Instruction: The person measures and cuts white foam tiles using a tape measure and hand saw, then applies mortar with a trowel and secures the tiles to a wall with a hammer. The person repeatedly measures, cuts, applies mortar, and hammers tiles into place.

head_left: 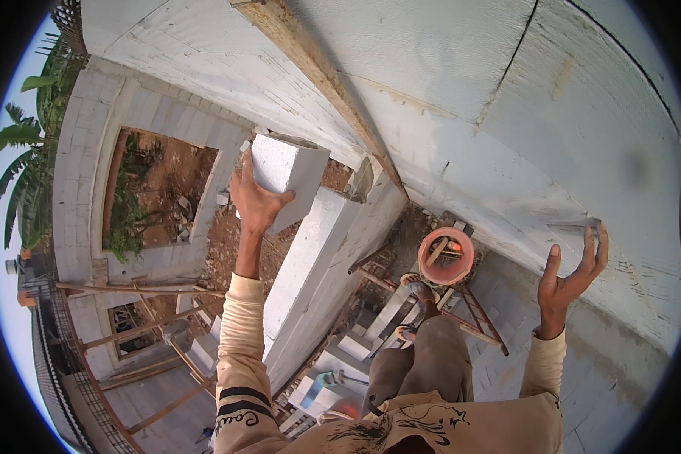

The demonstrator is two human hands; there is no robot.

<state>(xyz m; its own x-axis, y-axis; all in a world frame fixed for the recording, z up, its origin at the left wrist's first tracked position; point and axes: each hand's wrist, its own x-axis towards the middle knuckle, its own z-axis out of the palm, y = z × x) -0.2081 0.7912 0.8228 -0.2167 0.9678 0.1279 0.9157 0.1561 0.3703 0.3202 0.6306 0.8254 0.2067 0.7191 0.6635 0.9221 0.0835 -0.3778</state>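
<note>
The left hand (pixel 259 200) holds a pale rectangular block (pixel 278 168), thumb on one face and fingers along its far-left edge. The block is by the upper end of an unfinished wall (pixel 299 261); whether they touch, I cannot tell. The right hand (pixel 564 285) is empty, fingers spread wide, near the tall wall (pixel 575 151). An orange bucket (pixel 467 257) stands below, between the hands.
</note>
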